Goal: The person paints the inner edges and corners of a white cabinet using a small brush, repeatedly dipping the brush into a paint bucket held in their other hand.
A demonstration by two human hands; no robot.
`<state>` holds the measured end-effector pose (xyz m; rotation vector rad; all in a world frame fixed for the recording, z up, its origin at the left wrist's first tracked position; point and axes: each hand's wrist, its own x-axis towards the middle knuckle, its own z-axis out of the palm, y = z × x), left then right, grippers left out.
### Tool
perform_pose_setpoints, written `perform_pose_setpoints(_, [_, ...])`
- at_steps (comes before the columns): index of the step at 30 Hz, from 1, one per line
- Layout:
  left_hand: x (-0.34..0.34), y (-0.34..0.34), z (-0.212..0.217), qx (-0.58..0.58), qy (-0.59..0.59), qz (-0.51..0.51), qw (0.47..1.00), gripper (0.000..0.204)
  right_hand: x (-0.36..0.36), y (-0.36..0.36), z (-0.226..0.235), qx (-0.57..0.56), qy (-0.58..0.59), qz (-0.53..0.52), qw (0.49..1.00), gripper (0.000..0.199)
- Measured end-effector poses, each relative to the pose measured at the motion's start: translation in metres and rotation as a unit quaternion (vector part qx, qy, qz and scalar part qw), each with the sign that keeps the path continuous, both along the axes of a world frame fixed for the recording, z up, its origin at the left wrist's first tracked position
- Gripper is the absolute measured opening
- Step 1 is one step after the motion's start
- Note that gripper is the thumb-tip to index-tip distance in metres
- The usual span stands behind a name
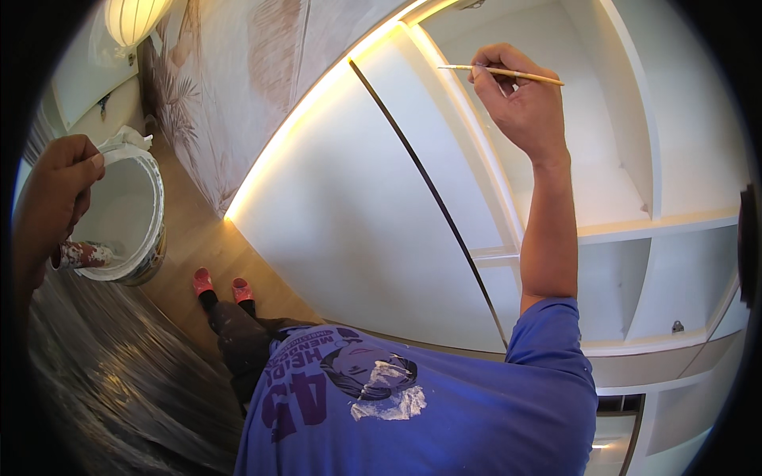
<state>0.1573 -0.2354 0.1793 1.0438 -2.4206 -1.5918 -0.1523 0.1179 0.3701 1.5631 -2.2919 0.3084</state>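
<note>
Head view: brush (502, 74) tip hidden behind right hand (520, 99).

White built-in shelving (635, 238) with open compartments fills the right side, beside a flat white cabinet panel (357, 206) edged by a warm light strip (294, 119). Left of it — a mural wall (230, 71), wood floor (198, 246), glossy plastic sheeting (119, 373) and a glowing lamp (135, 17).

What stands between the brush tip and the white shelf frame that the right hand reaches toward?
Nothing visible. The right hand holds the thin brush in open air, tip at the white shelf frame.
</note>
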Motion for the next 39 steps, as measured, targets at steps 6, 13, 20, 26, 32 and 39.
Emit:
perform_pose_setpoints(6, [0.004, -0.006, -0.004, 0.003, -0.004, -0.014, 1.000, 0.020, 0.008, -0.008, 0.001, 0.023, 0.010, 0.016, 1.000, 0.006])
perform_pose_setpoints(13, [0.001, -0.008, -0.006, -0.008, -0.004, -0.021, 1.000, 0.020, 0.003, -0.011, -0.004, 0.043, 0.059, 0.021, 0.997, 0.007])
perform_pose_setpoints(20, [0.000, -0.015, -0.017, -0.011, 0.004, -0.024, 1.000, 0.021, 0.007, -0.013, -0.005, 0.064, 0.059, -0.007, 0.996, 0.008])
perform_pose_setpoints(26, [-0.001, -0.019, -0.021, -0.002, 0.005, -0.020, 1.000, 0.021, 0.006, -0.011, -0.006, 0.065, 0.057, -0.005, 0.996, 0.008])
perform_pose_setpoints(32, [0.000, -0.021, -0.022, 0.014, 0.008, -0.023, 1.000, 0.021, 0.004, -0.013, -0.006, 0.067, 0.057, 0.000, 0.996, 0.008])
perform_pose_setpoints(39, [0.000, -0.017, -0.014, 0.022, -0.004, -0.037, 0.999, 0.020, 0.008, -0.010, -0.004, 0.086, 0.055, -0.009, 0.995, 0.008])
